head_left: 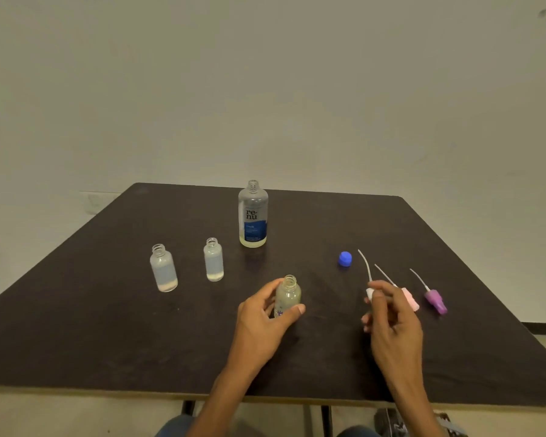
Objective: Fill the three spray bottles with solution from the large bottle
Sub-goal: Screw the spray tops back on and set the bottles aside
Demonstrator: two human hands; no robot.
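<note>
The large clear bottle (253,216) with a blue label stands uncapped at the table's far middle, a little liquid at its bottom. Two small open spray bottles (163,269) (213,260) stand to its left, each with a thin layer of liquid. My left hand (264,316) grips a third small open bottle (287,296) upright on the table. My right hand (388,316) pinches a white spray head (370,291) whose thin tube points away from me.
A blue cap (345,258) lies right of the large bottle. A pink spray head (407,296) and a purple spray head (435,300) lie on the dark table (108,326) beside my right hand. The table's near edge runs just below my forearms.
</note>
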